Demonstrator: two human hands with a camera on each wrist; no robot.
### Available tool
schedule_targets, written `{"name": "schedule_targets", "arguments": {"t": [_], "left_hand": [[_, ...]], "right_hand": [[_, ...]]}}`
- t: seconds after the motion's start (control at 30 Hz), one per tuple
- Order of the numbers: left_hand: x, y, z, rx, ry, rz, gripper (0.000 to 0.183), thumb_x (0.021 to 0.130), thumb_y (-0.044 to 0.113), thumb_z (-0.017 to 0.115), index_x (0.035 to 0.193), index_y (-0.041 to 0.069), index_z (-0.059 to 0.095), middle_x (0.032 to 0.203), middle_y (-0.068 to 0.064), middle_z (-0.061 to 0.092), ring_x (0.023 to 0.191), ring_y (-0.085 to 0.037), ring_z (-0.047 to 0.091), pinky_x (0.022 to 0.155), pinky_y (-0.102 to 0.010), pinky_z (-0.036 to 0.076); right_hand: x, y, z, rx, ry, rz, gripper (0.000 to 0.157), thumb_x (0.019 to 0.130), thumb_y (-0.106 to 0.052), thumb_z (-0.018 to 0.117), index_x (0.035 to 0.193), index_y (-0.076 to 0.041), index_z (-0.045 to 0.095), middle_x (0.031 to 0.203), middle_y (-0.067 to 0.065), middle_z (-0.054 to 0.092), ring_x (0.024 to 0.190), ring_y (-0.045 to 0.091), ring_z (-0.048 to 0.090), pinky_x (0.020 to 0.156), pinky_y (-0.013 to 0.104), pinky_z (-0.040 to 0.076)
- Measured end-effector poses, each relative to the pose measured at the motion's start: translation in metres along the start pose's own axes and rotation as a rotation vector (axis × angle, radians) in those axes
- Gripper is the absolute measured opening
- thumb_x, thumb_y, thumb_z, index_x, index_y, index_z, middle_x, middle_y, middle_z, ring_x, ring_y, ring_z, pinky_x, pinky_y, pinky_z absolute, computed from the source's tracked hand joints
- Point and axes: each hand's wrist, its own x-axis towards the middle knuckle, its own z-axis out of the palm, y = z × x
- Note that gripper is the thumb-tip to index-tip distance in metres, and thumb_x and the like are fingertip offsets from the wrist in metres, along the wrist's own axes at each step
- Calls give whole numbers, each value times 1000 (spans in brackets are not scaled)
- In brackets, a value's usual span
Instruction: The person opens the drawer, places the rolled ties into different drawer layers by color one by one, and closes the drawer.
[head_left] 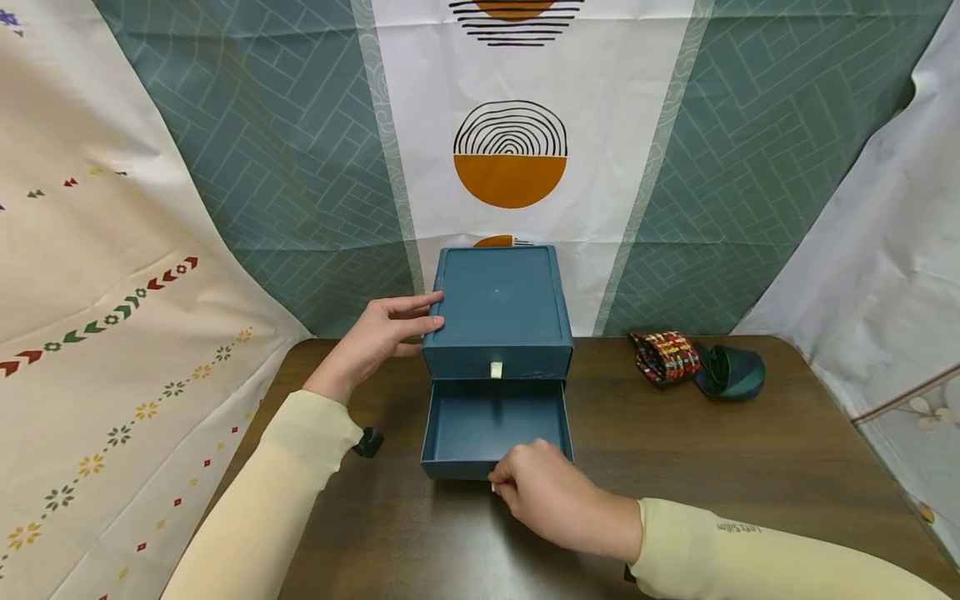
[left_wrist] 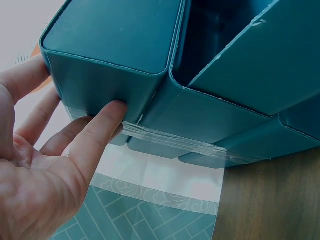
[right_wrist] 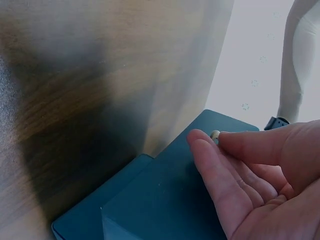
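A blue drawer unit (head_left: 498,300) stands at the back of the table, its lower drawer (head_left: 480,471) pulled out and bare inside. The upper drawer (head_left: 457,362) is closed and has a small pale knob (head_left: 496,370). My left hand (head_left: 375,337) rests on the unit's left side, fingers extended; in the left wrist view the fingertips (left_wrist: 117,107) touch its side wall. At the front of the lower drawer, my right hand (head_left: 551,492) pinches a pale knob (right_wrist: 215,135) between thumb and fingers.
Two rolled fabric bands like neckties, one red patterned (head_left: 671,357) and one dark green (head_left: 735,372), lie on the brown table (head_left: 675,450) to the right. Cloth curtains (head_left: 300,167) hang behind and on both sides. Clear tape (left_wrist: 170,140) crosses the unit's side.
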Motion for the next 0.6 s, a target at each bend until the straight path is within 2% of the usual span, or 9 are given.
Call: {"name": "schedule_targets", "arguments": {"t": [0.33, 0.43, 0.6], "left_hand": [[14, -18, -6, 5, 24, 15, 53, 80, 37, 73, 130, 33, 56, 141, 2, 46, 121, -15, 54, 96, -45, 48], [15, -19, -6, 6, 22, 21, 54, 79, 39, 73, 130, 33, 56, 141, 3, 46, 121, -15, 55, 96, -45, 48], [12, -17, -5, 1, 18, 6, 54, 81, 36, 72, 131, 32, 55, 142, 2, 45, 122, -17, 54, 97, -46, 47]], "right_hand": [[-3, -1, 2, -22, 3, -19, 14, 84, -9, 66, 93, -14, 77, 90, -5, 73, 81, 0, 65, 63, 16, 52], [-3, -2, 0, 16, -48, 3, 15, 85, -12, 67, 97, -11, 75, 89, -5, 73, 76, -3, 63, 62, 16, 51], [-1, -4, -11, 53, -185, 38, 26, 84, -25, 70, 106, -11, 72, 85, -8, 71, 67, -7, 56, 60, 15, 48]]}}
